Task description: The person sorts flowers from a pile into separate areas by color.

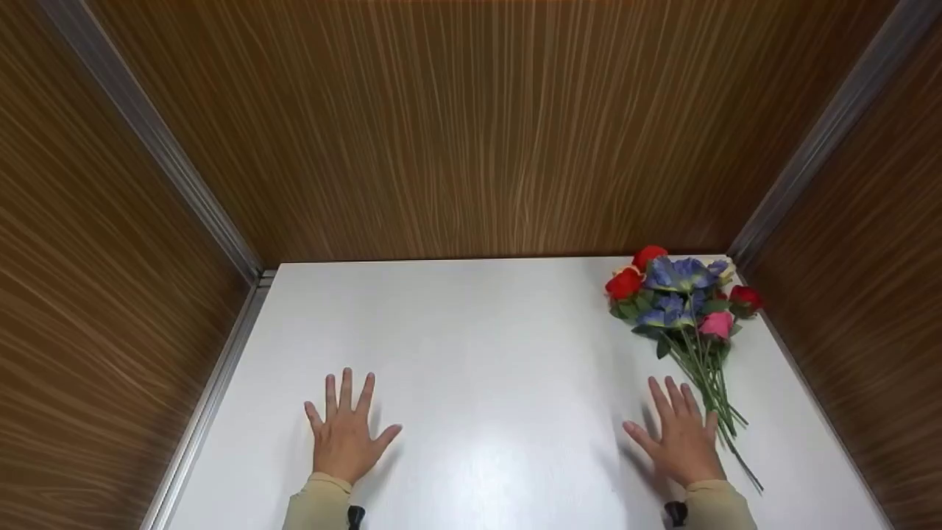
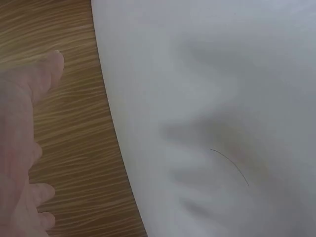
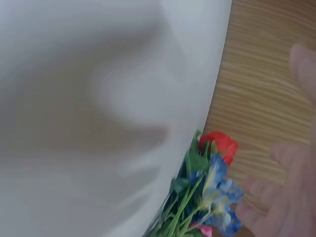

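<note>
My left hand hovers palm down over the left part of the white table, fingers straight and spread, holding nothing. On the right, my right hand is spread the same way, its little finger overlapping the flower stems in the head view; I cannot tell whether they touch. A bunch of flowers lies at the table's back right, with red roses, blue flowers and a pink rose. In the right wrist view, the blue flowers appear beside the fingers.
Wood-grain panels stand behind the table and along both sides, with grey metal strips at the corners. In the left wrist view a thin dark hair-like strand lies on the white surface.
</note>
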`<state>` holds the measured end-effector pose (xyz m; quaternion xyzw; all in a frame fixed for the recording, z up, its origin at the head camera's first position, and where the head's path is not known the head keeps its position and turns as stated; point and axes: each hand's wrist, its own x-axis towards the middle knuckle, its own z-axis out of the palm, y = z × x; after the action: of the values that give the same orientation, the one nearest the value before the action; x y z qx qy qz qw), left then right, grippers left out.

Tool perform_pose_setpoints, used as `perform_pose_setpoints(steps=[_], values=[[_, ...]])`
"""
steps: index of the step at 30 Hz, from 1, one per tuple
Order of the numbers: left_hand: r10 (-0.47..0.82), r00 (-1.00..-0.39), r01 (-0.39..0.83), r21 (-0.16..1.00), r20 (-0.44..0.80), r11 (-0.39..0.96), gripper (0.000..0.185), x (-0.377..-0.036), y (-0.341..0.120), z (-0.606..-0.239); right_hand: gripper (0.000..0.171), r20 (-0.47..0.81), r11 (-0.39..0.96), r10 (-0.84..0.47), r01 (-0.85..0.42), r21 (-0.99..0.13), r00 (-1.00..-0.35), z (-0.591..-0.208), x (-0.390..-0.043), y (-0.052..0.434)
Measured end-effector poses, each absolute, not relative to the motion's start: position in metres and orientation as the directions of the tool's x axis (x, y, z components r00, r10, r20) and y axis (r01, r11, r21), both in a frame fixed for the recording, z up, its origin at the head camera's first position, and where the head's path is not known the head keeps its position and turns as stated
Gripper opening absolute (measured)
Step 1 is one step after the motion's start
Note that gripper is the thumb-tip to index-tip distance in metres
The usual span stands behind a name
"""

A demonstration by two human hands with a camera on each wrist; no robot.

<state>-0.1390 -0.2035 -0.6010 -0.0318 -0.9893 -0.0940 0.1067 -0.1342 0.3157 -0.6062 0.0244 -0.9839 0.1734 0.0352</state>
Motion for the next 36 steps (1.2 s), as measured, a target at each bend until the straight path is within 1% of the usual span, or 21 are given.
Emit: perform_pose_setpoints(steps=[6,15,19,22,26,32,36], values=[[0.054,-0.971,0.097,0.180,0.232,0.979,0.098,-0.138,-0.199,-0.598,0.090,0.117,0.931,0.017,-0.027,-0.363,-0.993,-0.607,-0.131,0.333],[0.060,-0.966,0.108,0.184,0.251,0.977,0.097,-0.137,-0.193,-0.602,0.080,0.100,0.917,0.118,0.070,-0.393,-0.988,-0.602,-0.140,0.360],[0.075,-0.962,0.131,0.202,0.262,0.971,0.095,-0.136,-0.185,-0.604,0.071,0.076,0.905,0.179,0.133,-0.405,-0.981,-0.601,-0.146,0.371],[0.087,-0.960,0.148,0.217,0.267,0.965,0.094,-0.136,-0.179,-0.606,0.061,0.081,0.892,0.225,0.172,-0.418,-0.971,-0.605,-0.153,0.378],[0.084,-0.968,0.146,0.256,0.237,0.956,0.093,-0.134,-0.168,-0.611,0.051,0.058,0.879,0.264,0.216,-0.424,-0.963,-0.616,-0.162,0.387],[0.107,-0.973,0.169,0.312,0.207,0.935,0.089,-0.134,-0.150,-0.615,0.046,-0.019,0.846,0.328,0.302,-0.438,-0.945,-0.623,-0.172,0.399],[0.128,-0.978,0.179,0.351,0.162,0.919,0.086,-0.127,-0.142,-0.623,0.039,0.003,0.842,0.358,0.321,-0.433,-0.934,-0.624,-0.173,0.398]])
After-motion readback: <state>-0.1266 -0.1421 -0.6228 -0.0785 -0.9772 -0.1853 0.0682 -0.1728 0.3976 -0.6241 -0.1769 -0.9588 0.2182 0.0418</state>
